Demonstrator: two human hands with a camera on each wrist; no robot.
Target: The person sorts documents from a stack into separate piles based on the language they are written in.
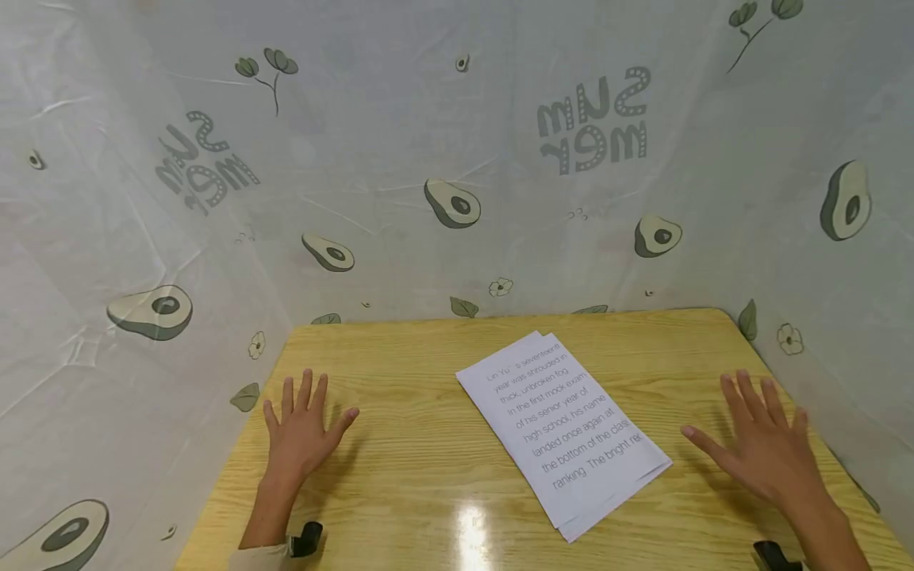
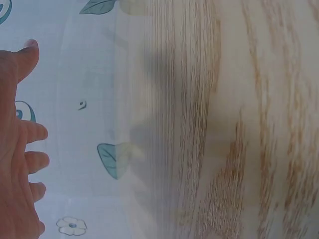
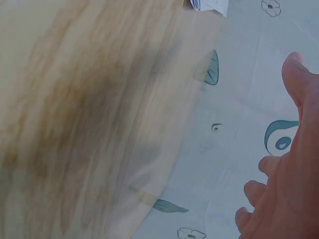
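Observation:
A small stack of white printed paper sheets [image 1: 564, 432] lies at a slant on the wooden table, right of the middle in the head view. Its top sheet carries lines of large English text, and another sheet shows slightly past its edges. My left hand [image 1: 303, 440], fingers spread, is over the table's left side, well apart from the paper. Over the right side is my right hand [image 1: 764, 448], also spread, its thumb pointing towards the sheets without touching them. Both hands hold nothing. A corner of the papers [image 3: 212, 6] shows at the top of the right wrist view.
The yellow wood-grain table [image 1: 400, 396] has rounded far corners. A pale curtain [image 1: 385, 143] printed with avocados, leaves and lettering surrounds it at the back and both sides. Light glares off the tabletop near the front edge. Each wrist wears a dark device.

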